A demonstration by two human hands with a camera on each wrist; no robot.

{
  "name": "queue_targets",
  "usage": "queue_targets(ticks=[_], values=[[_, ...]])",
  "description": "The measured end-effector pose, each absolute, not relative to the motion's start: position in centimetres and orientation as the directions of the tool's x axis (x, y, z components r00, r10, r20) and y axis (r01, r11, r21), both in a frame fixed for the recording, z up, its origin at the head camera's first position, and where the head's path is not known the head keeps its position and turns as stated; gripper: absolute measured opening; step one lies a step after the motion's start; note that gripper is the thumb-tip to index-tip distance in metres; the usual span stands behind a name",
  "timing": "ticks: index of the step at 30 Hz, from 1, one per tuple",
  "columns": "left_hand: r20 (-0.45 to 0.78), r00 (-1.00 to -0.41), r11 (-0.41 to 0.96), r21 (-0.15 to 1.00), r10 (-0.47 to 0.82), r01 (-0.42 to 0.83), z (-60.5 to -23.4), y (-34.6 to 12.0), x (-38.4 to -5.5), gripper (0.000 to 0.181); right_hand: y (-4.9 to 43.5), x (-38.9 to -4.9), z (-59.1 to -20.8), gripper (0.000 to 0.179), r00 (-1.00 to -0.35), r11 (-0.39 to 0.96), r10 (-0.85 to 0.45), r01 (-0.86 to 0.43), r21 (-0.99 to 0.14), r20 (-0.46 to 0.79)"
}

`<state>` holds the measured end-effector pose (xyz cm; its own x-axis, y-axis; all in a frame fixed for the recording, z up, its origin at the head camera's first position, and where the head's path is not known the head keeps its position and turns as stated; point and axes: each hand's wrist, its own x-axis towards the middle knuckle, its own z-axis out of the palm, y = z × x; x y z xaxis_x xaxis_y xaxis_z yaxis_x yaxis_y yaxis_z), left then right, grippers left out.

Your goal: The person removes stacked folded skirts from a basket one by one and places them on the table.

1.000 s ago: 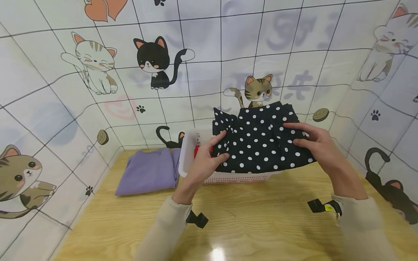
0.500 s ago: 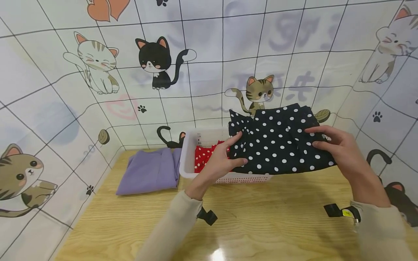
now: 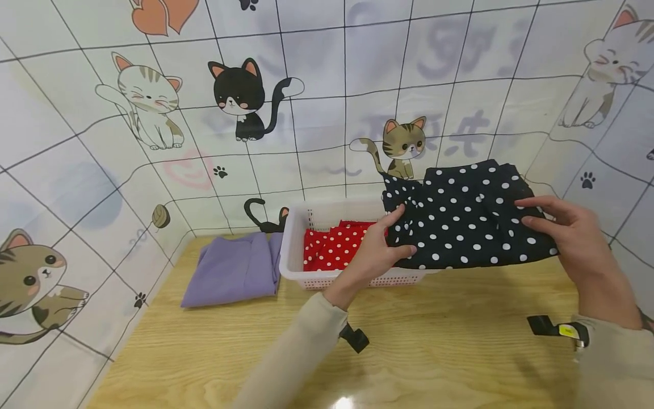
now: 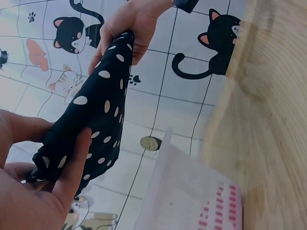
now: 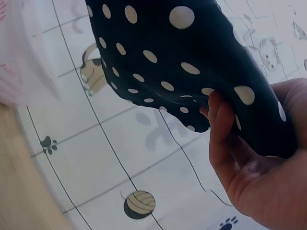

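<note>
A folded black cloth with white polka dots is held up off the table, over and past the basket's right end. My left hand pinches its left end, thumb on the near face. At the right end my right hand grips it. The left wrist view shows the cloth edge-on, its layers between thumb and fingers. In the right wrist view, fingers curl round its folded edge. Below and to the left, a red polka-dot cloth lies in a white plastic basket.
A folded purple cloth lies left of the basket on the wooden table. Behind the table hangs a sheet printed with cats and a grid, which also covers both sides. The held cloth hides the basket's right part.
Both hands have carried the black polka-dot cloth to the right, off the basket's left part. The red cloth in the basket has come into sight. The purple cloth has stayed in place.
</note>
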<state>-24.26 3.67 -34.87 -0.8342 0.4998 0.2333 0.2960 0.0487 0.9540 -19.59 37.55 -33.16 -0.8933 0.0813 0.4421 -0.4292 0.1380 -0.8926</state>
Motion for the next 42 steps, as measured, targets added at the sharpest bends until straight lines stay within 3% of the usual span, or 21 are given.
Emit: queue_targets(ticks=[13,17,24,33,36,39,42], values=[[0.195,-0.867,0.031,0.971,0.459,0.235,-34.9,8.5,-24.2,0.080,40.2,-19.4,-33.2,0.026,-0.910,-0.271,0.340,-0.335,-0.902,0.236],[0.185,-0.870,0.027,0.975,0.458,0.222,-35.1,9.3,-24.6,0.080,40.7,-19.5,-33.4,0.026,-0.908,-0.268,0.369,-0.308,-0.913,0.197],[0.157,-0.881,0.075,0.975,0.446,0.211,-35.6,11.2,-25.0,0.081,42.5,-19.3,-34.2,0.040,-0.929,-0.244,0.301,-0.293,-0.925,0.215],[0.166,-0.886,0.226,0.932,0.432,0.284,-36.0,13.8,-24.9,0.080,43.9,-19.0,-35.1,0.039,-0.895,-0.064,0.334,-0.333,-0.941,0.294],[0.160,-0.881,0.252,0.922,0.445,0.295,-36.1,14.5,-24.9,0.079,43.7,-19.1,-35.2,0.041,-0.874,0.222,0.368,-0.249,-0.943,0.318],[0.122,-0.884,0.253,0.932,0.451,0.258,-36.4,15.0,-24.9,0.077,43.4,-19.3,-35.4,0.042,-0.852,0.509,0.368,-0.150,-0.848,0.371],[0.064,-0.890,0.264,0.943,0.452,0.202,-36.7,15.3,-24.7,0.077,43.1,-19.4,-35.5,0.042,-0.848,0.593,0.351,-0.127,-0.795,0.397]])
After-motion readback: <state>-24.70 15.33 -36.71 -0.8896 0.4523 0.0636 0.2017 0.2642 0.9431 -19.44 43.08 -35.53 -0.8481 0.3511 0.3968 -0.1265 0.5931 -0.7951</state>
